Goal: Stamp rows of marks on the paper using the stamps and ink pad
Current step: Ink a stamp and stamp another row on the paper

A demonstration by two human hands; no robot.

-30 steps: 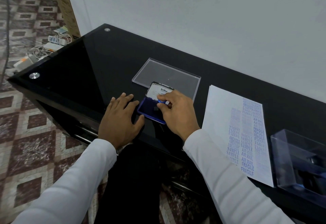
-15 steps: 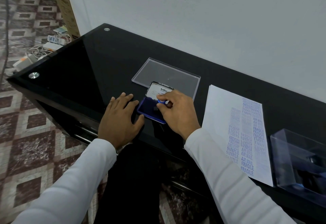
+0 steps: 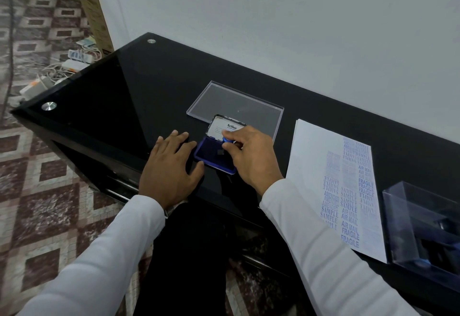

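Head view is giving me everything I am working from, and I am taking the ink pad (image 3: 211, 153) as my landmark: a blue tray lying open near the front edge of the black glass table (image 3: 129, 91), its lid (image 3: 224, 127) raised at the far side with a white label facing me. My right hand (image 3: 251, 158) is reaching over the pad's right half, and its thumb and forefinger are pinching a small stamp (image 3: 227, 140) by its blue knob, just above the dark ink surface; I cannot tell whether the stamp's face is touching the ink. My left hand (image 3: 169, 166) is lying flat on the glass just left of the pad, fingers straight and spread, thumb tip right at the pad's near-left corner. Just behind the pad, a clear plastic lid (image 3: 234, 101) is lying flat on the table. To the right of the pad, beyond my right forearm, the paper (image 3: 313, 156) is lying with blue columns of marks running down it, among them SAMPLE, AIR MAIL and FRAGILE. Further right again, touching or overlapping the paper's near-right corner, a clear plastic box (image 3: 408, 206) is sitting with dark things inside that I cannot make out.
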